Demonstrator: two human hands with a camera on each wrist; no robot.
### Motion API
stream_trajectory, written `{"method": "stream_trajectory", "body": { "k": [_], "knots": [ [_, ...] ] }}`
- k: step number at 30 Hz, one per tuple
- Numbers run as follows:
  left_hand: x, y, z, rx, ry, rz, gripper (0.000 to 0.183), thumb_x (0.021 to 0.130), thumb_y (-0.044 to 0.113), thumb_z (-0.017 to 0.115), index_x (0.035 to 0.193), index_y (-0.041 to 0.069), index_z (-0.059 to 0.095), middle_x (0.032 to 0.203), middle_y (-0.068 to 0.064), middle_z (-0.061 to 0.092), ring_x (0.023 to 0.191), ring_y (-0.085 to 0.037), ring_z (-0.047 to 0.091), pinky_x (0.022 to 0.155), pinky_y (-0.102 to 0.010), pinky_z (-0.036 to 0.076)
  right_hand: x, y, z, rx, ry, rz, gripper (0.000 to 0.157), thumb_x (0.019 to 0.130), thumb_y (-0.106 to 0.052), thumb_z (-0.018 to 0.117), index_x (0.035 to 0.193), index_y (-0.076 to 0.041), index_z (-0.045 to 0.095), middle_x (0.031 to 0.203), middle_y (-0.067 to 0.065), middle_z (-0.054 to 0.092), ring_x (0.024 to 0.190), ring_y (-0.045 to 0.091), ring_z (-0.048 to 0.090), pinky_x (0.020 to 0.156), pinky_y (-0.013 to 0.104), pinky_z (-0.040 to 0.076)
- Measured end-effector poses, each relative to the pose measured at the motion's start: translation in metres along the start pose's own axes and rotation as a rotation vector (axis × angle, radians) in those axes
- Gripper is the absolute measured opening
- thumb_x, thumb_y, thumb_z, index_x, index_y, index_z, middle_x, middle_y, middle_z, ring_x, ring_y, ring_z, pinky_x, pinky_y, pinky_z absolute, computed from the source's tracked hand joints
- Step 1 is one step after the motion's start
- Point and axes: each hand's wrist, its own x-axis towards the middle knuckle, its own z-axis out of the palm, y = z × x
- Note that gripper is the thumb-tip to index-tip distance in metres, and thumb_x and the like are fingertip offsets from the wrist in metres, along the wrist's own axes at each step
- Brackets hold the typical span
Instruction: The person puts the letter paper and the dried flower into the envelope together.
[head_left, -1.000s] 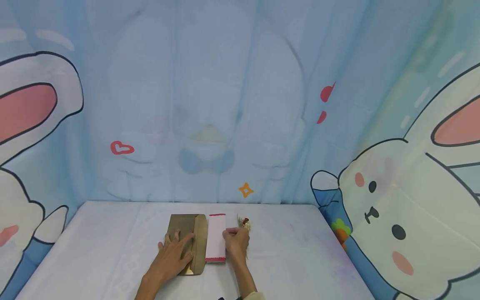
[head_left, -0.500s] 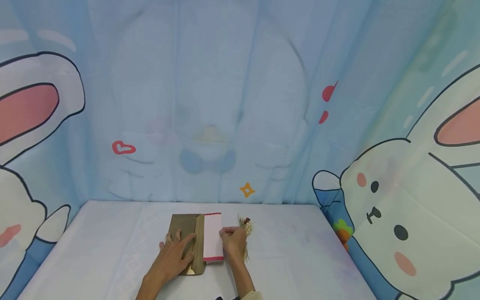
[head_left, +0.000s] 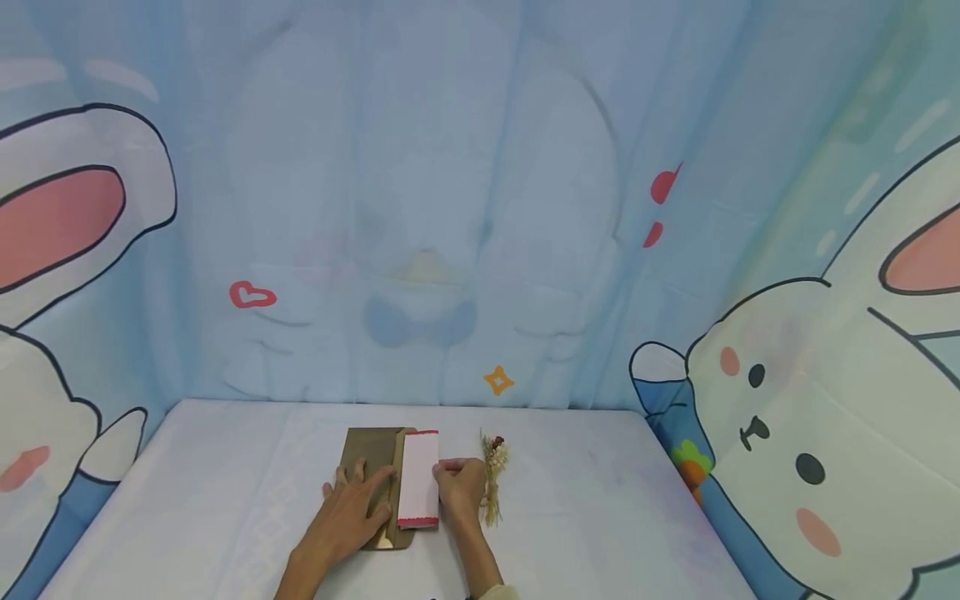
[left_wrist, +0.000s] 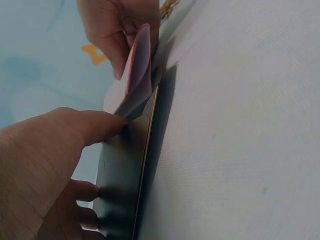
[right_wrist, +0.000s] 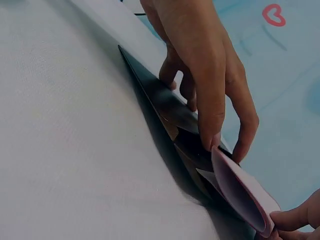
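Observation:
A dark gold-brown envelope (head_left: 369,445) lies flat on the white-covered table, its lighter flap along the right side. My left hand (head_left: 343,515) rests on it with fingers spread, holding it down. My right hand (head_left: 460,489) pinches the right edge of a folded pale pink letter paper (head_left: 419,479) with red trim at both ends. In the head view the paper overlaps the envelope's flap. The right wrist view shows the paper's fold (right_wrist: 239,192) bowed, with a gap between its layers, and its left edge close to my left thumb and index finger.
A small bunch of dried flowers (head_left: 493,475) lies just right of my right hand. The white tablecloth (head_left: 600,500) spreads around. Behind the table hangs a blue curtain (head_left: 420,208) with cartoon rabbits.
My right hand has slid the folded letter paper left, from beside the envelope to over its flap. More of the dried flowers now shows. My left hand has stayed on the envelope.

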Motion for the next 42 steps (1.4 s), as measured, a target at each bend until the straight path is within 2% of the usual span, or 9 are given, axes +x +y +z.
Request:
{"method": "stream_trajectory", "body": {
  "k": [4,12,18,22,35,42],
  "knots": [
    [0.0,0.001,-0.002,-0.012,0.0,-0.001,0.056,0.102,0.026,0.073,0.156,0.021,0.059,0.164,-0.042,0.041,0.147,-0.079,0.03,0.113,-0.091,0.029,0.0,0.002,0.004,-0.019,0.02,-0.035,0.007,0.086,0.003,0.083,0.081,0.002,0.079,0.074,0.011,0.072,0.066,0.018,0.061,0.06,0.032,0.049],
    [-0.001,0.001,-0.004,-0.037,-0.011,0.0,0.057,0.103,0.028,0.073,0.158,0.019,0.059,0.163,-0.044,0.04,0.147,-0.081,0.028,0.112,-0.092,0.027,0.001,0.004,0.011,-0.064,0.046,-0.043,0.011,0.083,0.003,0.084,0.075,-0.001,0.078,0.069,0.01,0.073,0.062,0.018,0.064,0.061,0.034,0.052],
    [0.0,0.003,-0.005,-0.046,-0.009,0.01,0.054,0.105,0.029,0.069,0.157,0.021,0.058,0.163,-0.043,0.042,0.147,-0.08,0.029,0.112,-0.092,0.028,-0.001,0.001,0.014,-0.08,0.064,-0.1,0.012,0.081,0.005,0.085,0.073,0.001,0.078,0.066,0.011,0.073,0.058,0.018,0.065,0.058,0.034,0.054],
    [-0.001,0.003,-0.005,-0.041,-0.008,0.011,0.053,0.105,0.028,0.071,0.155,0.021,0.059,0.163,-0.042,0.043,0.147,-0.079,0.031,0.112,-0.092,0.028,-0.003,-0.001,0.016,-0.084,0.063,-0.125,0.013,0.081,0.005,0.086,0.072,0.0,0.078,0.064,0.01,0.072,0.056,0.017,0.063,0.056,0.032,0.053],
    [0.0,0.0,-0.004,-0.034,-0.002,-0.001,0.053,0.104,0.029,0.073,0.155,0.022,0.059,0.163,-0.042,0.043,0.147,-0.079,0.031,0.112,-0.092,0.028,-0.007,-0.005,0.023,-0.072,0.029,-0.123,0.011,0.084,0.004,0.085,0.074,0.001,0.08,0.064,0.009,0.073,0.056,0.015,0.062,0.055,0.029,0.051],
    [0.001,-0.001,-0.003,-0.029,0.0,0.002,0.053,0.104,0.03,0.072,0.155,0.021,0.059,0.163,-0.042,0.044,0.147,-0.078,0.033,0.111,-0.091,0.03,-0.009,-0.003,0.027,-0.078,0.028,-0.141,0.012,0.082,0.004,0.086,0.073,-0.001,0.081,0.064,0.008,0.074,0.055,0.013,0.063,0.056,0.03,0.052]
  ]
}}
